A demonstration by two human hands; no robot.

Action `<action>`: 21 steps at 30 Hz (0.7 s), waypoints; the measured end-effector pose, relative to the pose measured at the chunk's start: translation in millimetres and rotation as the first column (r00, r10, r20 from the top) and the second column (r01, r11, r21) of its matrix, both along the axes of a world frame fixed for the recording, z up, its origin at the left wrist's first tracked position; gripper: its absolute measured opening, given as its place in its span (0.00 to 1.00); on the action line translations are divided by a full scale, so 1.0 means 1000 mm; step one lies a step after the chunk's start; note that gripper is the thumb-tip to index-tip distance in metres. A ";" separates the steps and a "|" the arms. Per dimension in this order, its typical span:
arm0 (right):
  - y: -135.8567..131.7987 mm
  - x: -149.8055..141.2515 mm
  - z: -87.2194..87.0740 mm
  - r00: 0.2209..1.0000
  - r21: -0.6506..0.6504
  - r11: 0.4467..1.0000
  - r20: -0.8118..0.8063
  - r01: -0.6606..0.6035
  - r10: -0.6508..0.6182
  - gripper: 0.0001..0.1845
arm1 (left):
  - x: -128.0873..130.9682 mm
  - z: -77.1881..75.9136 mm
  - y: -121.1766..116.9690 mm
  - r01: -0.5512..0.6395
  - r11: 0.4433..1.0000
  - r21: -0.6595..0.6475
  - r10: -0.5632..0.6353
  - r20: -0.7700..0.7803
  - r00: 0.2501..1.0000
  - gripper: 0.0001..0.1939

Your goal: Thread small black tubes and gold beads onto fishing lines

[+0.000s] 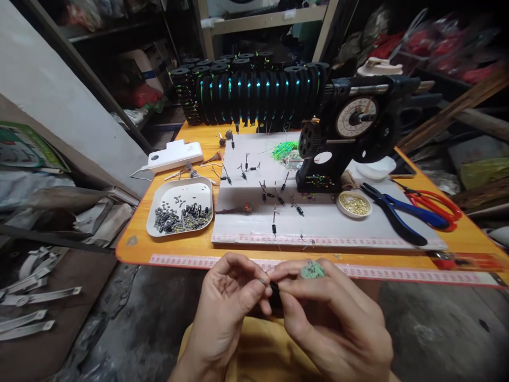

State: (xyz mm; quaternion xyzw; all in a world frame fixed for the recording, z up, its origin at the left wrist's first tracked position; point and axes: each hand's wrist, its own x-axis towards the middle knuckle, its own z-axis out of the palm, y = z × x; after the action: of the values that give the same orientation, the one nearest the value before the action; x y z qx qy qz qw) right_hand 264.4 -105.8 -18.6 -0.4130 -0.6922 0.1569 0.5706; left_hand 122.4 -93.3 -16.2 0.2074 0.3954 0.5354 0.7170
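Note:
My left hand (234, 294) is closed in a pinch, its thumb and fingertips meeting those of the other hand in front of the table edge. Whatever sits between these fingertips is too small to make out. A green, dark-speckled clump (312, 269) shows between the curled fingers of my right hand (334, 310), which is closed too. Beyond the hands, several small black cylinders with thin wires, one of them a near cylinder (274, 228), lie on a white board (254, 220). A pale tray (181, 185) holds many small dark pieces.
A black machine with a dial (357, 116) and a row of black spools (262, 98) stand at the back. On the right lie a dish of gold beads (354, 205), blue-handled pliers (417, 212) and red-handled scissors (437, 204). A measuring tape (389, 274) runs along the front edge.

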 end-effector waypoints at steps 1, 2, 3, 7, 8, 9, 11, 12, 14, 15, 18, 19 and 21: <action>0.000 0.000 0.000 1.000 -0.003 1.000 0.003 0.002 -0.002 0.13 | 0.000 0.000 0.000 0.004 1.000 0.004 -0.004 0.002 1.000 0.16; -0.001 0.000 0.000 1.000 -0.004 1.000 0.006 0.001 -0.001 0.12 | 0.000 0.000 0.000 0.008 1.000 0.006 -0.008 0.003 1.000 0.16; -0.001 0.000 0.000 1.000 -0.009 1.000 0.008 0.000 0.001 0.12 | 0.000 0.000 0.000 0.010 1.000 0.006 -0.010 0.003 1.000 0.16; -0.001 0.000 0.001 1.000 -0.026 1.000 0.010 -0.011 0.011 0.13 | -0.001 0.001 0.000 0.008 1.000 -0.002 -0.008 -0.013 1.000 0.17; -0.001 0.000 0.001 1.000 -0.025 1.000 0.014 -0.015 0.015 0.13 | -0.001 0.001 0.000 0.008 1.000 -0.004 -0.008 -0.014 1.000 0.17; 0.000 0.001 0.001 1.000 -0.026 1.000 0.017 -0.013 0.013 0.13 | -0.001 0.001 0.000 0.009 1.000 -0.006 -0.009 -0.014 1.000 0.17; 0.000 0.001 0.001 1.000 -0.031 0.999 0.018 -0.012 0.012 0.13 | -0.001 0.001 0.000 0.014 1.000 -0.012 -0.015 -0.014 1.000 0.17; -0.001 0.001 0.002 1.000 -0.033 0.999 0.014 -0.009 0.010 0.13 | -0.001 0.001 0.000 0.016 1.000 -0.016 -0.017 -0.016 1.000 0.18; -0.001 0.001 0.001 1.000 -0.024 1.000 0.009 -0.006 0.007 0.13 | -0.001 0.001 0.001 0.022 1.000 -0.019 -0.023 -0.026 0.999 0.18; -0.002 0.001 0.001 1.000 -0.022 1.000 0.010 -0.008 0.008 0.13 | -0.001 0.001 0.001 0.025 1.000 -0.018 -0.025 -0.030 0.999 0.18; -0.003 0.003 0.001 1.000 -0.017 1.000 0.017 -0.003 0.003 0.12 | -0.001 0.001 0.001 0.030 1.000 -0.005 -0.030 -0.028 0.999 0.18; -0.003 0.004 0.001 1.000 -0.022 1.000 0.020 0.000 0.001 0.12 | -0.001 0.001 0.001 0.029 1.000 0.001 -0.029 -0.024 0.999 0.18; -0.003 0.005 0.001 1.000 -0.020 1.000 0.029 0.003 -0.003 0.12 | -0.001 0.000 0.001 0.028 1.000 0.007 -0.028 -0.019 0.999 0.18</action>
State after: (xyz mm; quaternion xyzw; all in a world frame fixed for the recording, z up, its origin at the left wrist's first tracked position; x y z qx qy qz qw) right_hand 269.1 -108.7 -17.7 -0.4218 -0.6984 0.1568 0.5565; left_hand 121.6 -92.6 -15.8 0.2206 0.3973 0.5247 0.7198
